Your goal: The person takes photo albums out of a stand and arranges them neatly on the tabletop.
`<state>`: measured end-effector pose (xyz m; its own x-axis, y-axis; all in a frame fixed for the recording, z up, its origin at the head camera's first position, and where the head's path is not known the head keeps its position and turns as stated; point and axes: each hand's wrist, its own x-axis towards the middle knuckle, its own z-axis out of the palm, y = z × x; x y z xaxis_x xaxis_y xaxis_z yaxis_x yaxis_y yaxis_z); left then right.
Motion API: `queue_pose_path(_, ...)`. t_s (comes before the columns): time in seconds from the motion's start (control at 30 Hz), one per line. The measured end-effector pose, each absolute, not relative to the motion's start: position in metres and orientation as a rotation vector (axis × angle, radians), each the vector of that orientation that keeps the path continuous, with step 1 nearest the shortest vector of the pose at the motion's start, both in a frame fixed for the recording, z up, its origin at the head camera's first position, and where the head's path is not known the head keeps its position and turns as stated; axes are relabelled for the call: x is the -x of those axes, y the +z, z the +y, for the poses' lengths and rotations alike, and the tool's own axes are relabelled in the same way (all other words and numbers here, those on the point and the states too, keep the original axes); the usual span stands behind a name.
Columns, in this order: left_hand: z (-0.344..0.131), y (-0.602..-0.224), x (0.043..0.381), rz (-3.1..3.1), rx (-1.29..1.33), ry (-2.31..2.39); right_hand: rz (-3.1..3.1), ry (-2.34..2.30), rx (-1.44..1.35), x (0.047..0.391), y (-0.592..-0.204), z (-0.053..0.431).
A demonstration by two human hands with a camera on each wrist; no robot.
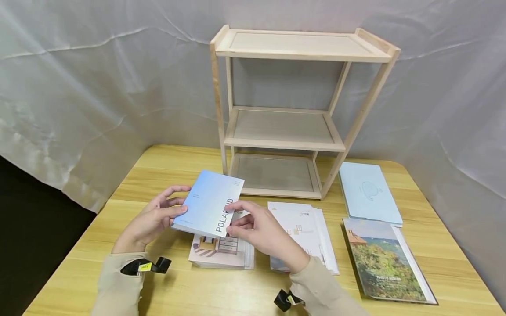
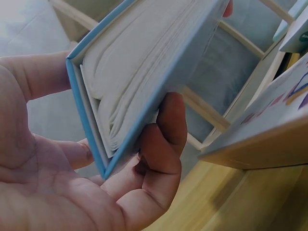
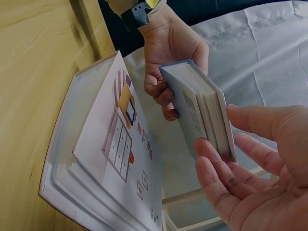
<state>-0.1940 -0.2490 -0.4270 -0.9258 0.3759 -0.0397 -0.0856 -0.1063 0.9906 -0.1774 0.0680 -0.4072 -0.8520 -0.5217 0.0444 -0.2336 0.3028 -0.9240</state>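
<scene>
A small blue-to-white photo album (image 1: 209,202) marked POLAROID is held up, tilted, between both hands. My left hand (image 1: 160,215) grips its left edge, thumb on the front cover; in the left wrist view, fingers (image 2: 161,159) curl round beneath. The right hand (image 1: 257,228) pinches the opposite side, and in the right wrist view its thumb (image 3: 252,118) lies on one cover with fingertips at the other. White page edges (image 3: 207,110) show between closed covers. Below it, partly hidden, lies a pale album with a drawn dresser (image 1: 227,252).
A three-tier wooden shelf (image 1: 284,142) stands at the back of the wooden table (image 1: 154,175). Right of the hands lie a white album (image 1: 300,224), a light blue album (image 1: 369,191) and a landscape-covered photo album (image 1: 385,259). Grey cloth (image 1: 99,87) hangs behind.
</scene>
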Motion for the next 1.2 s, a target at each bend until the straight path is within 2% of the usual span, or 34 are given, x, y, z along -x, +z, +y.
queue_pose_path(1.2,-0.279,-0.445,0.205,1.759,-0.150,2.309,2.276,-1.513,0.745,0.178,-0.411,0.073)
